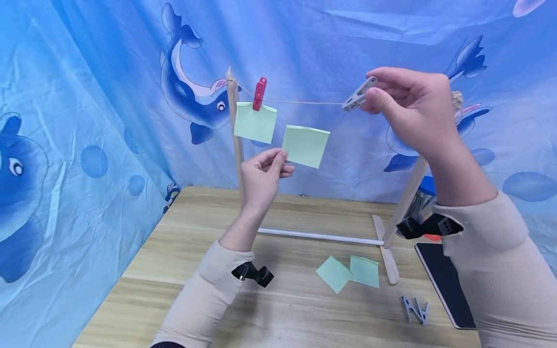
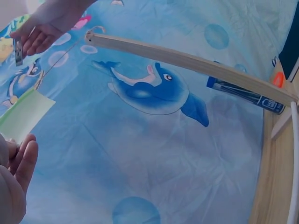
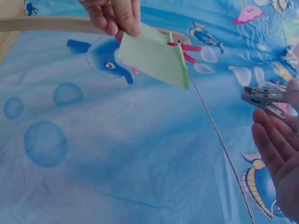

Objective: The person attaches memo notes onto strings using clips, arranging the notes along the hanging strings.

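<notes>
My left hand [image 1: 264, 179] pinches a pale green paper square [image 1: 306, 146] by its left edge, just below the string [image 1: 304, 102]. A grey clothespin [image 1: 359, 94] is held between the thumb and fingers of my right hand [image 1: 411, 106], at the right part of the string. In the right wrist view the clothespin [image 3: 266, 99] appears apart from the string. A red clothespin [image 1: 259, 94] clips another green paper square [image 1: 255, 122] near the left post [image 1: 235, 140].
Two green squares [image 1: 334, 274] lie on the wooden table [image 1: 283, 299], with grey clothespins [image 1: 415, 310] to their right. A white rod [image 1: 319, 236] joins the frame's posts low down. At the right are a black flat object [image 1: 446, 285] and a blue-lidded container [image 1: 428, 186].
</notes>
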The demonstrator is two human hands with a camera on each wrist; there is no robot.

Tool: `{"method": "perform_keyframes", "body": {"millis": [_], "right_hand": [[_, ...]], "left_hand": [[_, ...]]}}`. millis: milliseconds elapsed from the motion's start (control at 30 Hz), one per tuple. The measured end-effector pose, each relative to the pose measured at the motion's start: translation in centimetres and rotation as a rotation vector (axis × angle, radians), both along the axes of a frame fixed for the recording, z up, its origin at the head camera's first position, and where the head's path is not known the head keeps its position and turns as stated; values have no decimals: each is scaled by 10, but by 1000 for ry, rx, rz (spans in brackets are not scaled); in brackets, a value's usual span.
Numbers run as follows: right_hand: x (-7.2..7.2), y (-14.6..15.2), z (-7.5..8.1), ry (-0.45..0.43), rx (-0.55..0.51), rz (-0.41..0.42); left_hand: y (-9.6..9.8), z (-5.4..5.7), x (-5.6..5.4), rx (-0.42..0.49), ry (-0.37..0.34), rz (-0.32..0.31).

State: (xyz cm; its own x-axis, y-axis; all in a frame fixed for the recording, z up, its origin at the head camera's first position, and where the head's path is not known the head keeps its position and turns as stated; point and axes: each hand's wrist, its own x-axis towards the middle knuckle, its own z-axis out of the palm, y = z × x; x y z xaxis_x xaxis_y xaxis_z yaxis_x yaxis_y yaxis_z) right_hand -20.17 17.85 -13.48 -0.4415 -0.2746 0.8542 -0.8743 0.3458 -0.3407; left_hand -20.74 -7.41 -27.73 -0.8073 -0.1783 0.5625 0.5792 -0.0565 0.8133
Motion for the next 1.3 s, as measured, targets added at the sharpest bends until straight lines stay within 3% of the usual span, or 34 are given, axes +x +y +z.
{"method": "perform_keyframes", "body": {"millis": [233,567,900,1300], "right_hand": [[-13,-8,15,-80,33,-103],[-28,-30,31,-165,102,-132],[-37,-52,36,-223,132,-182],[-45,-64,34,-297,256,-266]], "left_hand": [[0,4,-3,39,-16,26],[1,7,-8,56,-16,35],[0,10,-10,39,-25,46],[2,11,-11,48,-47,40]]}}
